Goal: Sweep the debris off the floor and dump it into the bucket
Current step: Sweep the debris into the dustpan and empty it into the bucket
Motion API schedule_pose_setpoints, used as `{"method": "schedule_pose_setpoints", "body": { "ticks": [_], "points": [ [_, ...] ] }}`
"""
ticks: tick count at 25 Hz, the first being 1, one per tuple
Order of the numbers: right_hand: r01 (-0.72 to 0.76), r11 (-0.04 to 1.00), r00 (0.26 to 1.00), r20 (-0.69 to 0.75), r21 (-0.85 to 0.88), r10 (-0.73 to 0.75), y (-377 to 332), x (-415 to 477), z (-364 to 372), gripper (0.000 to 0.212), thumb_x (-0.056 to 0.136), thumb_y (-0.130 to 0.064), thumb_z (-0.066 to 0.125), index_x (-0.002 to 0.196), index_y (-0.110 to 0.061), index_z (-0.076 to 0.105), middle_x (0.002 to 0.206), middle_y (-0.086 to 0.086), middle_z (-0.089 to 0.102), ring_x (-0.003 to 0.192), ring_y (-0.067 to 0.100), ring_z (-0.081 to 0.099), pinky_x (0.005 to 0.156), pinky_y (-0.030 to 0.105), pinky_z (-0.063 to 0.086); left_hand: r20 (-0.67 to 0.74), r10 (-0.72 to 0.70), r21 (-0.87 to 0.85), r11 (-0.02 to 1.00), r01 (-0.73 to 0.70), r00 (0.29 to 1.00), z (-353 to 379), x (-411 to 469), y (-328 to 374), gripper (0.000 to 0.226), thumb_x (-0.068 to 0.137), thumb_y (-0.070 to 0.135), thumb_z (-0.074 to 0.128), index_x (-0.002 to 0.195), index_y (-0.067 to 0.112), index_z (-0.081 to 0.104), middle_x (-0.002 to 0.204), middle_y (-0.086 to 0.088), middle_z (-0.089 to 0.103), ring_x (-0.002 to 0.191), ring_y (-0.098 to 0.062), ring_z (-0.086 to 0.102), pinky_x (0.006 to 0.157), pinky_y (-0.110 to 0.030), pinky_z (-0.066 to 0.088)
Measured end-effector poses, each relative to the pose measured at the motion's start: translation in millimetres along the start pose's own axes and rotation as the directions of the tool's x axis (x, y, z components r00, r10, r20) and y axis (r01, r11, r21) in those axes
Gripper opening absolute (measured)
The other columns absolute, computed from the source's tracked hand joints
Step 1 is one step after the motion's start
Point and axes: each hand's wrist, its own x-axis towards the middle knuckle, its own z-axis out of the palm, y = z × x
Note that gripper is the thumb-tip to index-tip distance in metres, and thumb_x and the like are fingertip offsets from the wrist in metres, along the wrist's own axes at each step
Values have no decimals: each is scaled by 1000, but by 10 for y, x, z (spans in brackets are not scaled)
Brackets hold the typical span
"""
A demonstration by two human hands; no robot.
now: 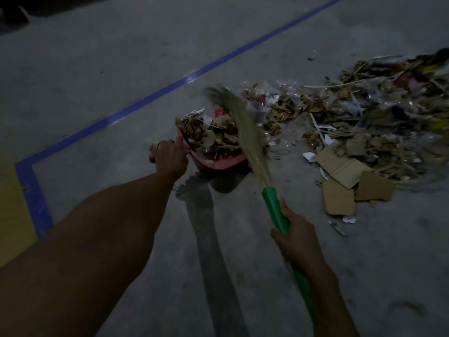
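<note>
Nearest, the right hand is clenched round the green handle of a grass broom, which slants up and to the left; beyond it, the left forearm stretches out to the left hand, which grips the grip end of a red dustpan, forefinger laid along its rim; the pan is heaped with torn paper, foil and cardboard scraps, and its shadow falls on the concrete floor just below; the broom's bristles lie across the right side of that load; to the right, the main debris pile spreads over the floor, flat cardboard pieces at its near edge; farther off, a blue tape line crosses diagonally.
</note>
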Motion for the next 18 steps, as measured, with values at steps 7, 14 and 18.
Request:
{"method": "schedule_pose_setpoints", "body": {
  "ticks": [7,14,18],
  "points": [
    [75,988,996,-62,134,-68,45,-617,8,88,85,-12,74,151,-52,30,107,-10,72,67,3,65,67,27,58,-32,-21,-59,998,19,999,-53,-32,40,32,87,20,61,116,16,48,113,-15,56,107,-36,50,87,-54,38],
    [27,964,963,-267,265,46,230,-598,-648,88,89,-7,74,145,-62,34,59,-1,68,39,17,57,41,25,48,-125,60,-110,991,-74,990,-70,47,256,33,86,17,61,117,18,48,111,-14,56,104,-35,49,87,-51,36],
    [-38,972,968,-234,233,93,221,-581,-552,86,90,-9,73,150,-53,30,89,13,75,58,23,61,62,37,59,-162,122,-187,971,-152,979,-95,67,523,42,85,14,61,125,22,50,112,-14,57,105,-35,50,84,-47,32]
  ]
}}
